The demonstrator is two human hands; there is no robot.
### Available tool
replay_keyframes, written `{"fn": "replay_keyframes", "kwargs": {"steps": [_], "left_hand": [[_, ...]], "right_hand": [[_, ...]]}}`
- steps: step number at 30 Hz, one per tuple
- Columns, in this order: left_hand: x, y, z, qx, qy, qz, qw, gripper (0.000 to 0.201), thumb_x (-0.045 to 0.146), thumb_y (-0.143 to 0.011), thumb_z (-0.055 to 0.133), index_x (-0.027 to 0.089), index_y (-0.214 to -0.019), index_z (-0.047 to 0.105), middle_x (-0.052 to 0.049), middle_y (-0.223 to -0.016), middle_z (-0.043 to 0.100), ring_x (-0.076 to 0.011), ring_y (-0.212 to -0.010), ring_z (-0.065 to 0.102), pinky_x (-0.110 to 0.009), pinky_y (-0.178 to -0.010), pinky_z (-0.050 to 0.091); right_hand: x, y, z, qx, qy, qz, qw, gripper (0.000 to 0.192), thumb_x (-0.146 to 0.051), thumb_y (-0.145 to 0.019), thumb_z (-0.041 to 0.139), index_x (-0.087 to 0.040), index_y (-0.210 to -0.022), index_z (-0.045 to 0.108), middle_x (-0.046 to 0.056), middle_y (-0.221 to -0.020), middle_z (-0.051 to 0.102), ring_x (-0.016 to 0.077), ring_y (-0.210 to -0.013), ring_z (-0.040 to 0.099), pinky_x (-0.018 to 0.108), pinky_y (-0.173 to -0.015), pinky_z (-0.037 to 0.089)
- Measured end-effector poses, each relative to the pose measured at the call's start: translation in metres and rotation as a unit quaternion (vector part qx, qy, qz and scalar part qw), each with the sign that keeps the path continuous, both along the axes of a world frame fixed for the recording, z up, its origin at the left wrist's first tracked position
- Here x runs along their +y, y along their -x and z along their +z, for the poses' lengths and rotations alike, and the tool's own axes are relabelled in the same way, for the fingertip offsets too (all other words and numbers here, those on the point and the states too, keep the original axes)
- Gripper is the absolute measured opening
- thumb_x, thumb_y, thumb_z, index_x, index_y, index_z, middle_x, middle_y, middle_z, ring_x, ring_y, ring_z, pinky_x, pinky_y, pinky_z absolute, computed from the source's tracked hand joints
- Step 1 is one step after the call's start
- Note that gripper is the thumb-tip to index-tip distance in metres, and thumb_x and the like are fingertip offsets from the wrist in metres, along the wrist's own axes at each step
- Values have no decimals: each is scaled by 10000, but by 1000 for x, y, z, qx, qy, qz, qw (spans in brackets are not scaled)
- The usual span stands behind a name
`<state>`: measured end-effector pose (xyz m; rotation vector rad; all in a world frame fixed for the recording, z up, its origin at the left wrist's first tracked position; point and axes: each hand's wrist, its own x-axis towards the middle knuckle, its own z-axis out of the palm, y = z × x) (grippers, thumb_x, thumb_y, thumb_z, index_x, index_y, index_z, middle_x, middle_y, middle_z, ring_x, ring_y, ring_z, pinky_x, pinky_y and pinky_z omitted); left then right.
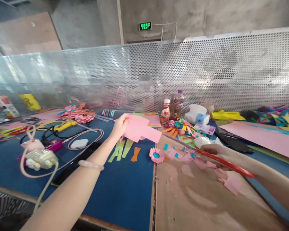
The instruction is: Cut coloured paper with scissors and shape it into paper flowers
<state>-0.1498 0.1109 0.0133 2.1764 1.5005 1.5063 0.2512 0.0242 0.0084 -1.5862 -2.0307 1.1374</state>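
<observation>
Left of and beyond the finished-looking pink flower (156,155), left fingers (126,118) pinch flat, unassembled pink paper (136,127); right of it, right fingers (207,148) curl round a red-handled tool (225,161), cut scraps (187,158) between.

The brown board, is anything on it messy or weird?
A bit: pink scraps lie scattered at all angles across the brown board, around the right hand. It looks messy because they aren't stacked.

Two bare hands (120,125) are working; from the wearer, two bottles (165,113) are standing and one separate flower (156,155) is lying toward twelve o'clock, one white case (79,143) at eleven.
</observation>
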Motion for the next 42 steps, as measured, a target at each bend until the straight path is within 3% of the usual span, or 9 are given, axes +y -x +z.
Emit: {"fn": "replay_keyframes", "kwargs": {"steps": [4, 11, 22, 31, 42], "left_hand": [[-1, -3, 2, -16, -4, -12, 1000, 143, 251, -823, 404, 182, -846, 527, -23, -837, 615, -177, -824, 585, -298, -778, 445], [-5, -8, 7, -28, 18, 0, 999, 111, 257, -807, 436, 182, -820, 516, -24, -803, 610, -179, -802, 584, -298, -777, 453], [-10, -11, 8, -46, 35, -14, 998, 127, 284, -812, 443, 180, -824, 516, -17, -773, 612, -167, -735, 580, -291, -731, 454], [-9, -16, 6, -53, 41, -21, 998, 116, 278, -818, 441, 186, -821, 511, -14, -775, 606, -166, -744, 574, -291, -728, 448], [-14, -24, 7, -59, 40, -25, 997, 83, 246, -809, 440, 183, -806, 495, -17, -790, 600, -163, -760, 568, -281, -718, 431]], "right_hand": [[0, -8, 1, 24, 23, 53, 998, 212, -362, -772, 447, -172, -681, 477, -15, -621, 489, 83, -486, 422, 206, -416, 279], [-5, -9, 6, -34, -28, 48, 998, 212, -326, -816, 398, -171, -675, 429, -24, -642, 433, 59, -487, 336, 193, -408, 226], [-11, -2, 17, -7, -8, 53, 999, 270, -411, -776, 461, -162, -674, 477, -42, -595, 394, 52, -457, 337, 195, -412, 224], [-10, -1, 10, 5, -24, 25, 999, 266, -410, -751, 507, -167, -645, 488, -51, -571, 373, 43, -429, 301, 197, -397, 193], [-12, -2, 13, 15, 3, 68, 998, 227, -379, -791, 483, -163, -727, 507, -43, -624, 398, 49, -456, 344, 186, -402, 237]]}}
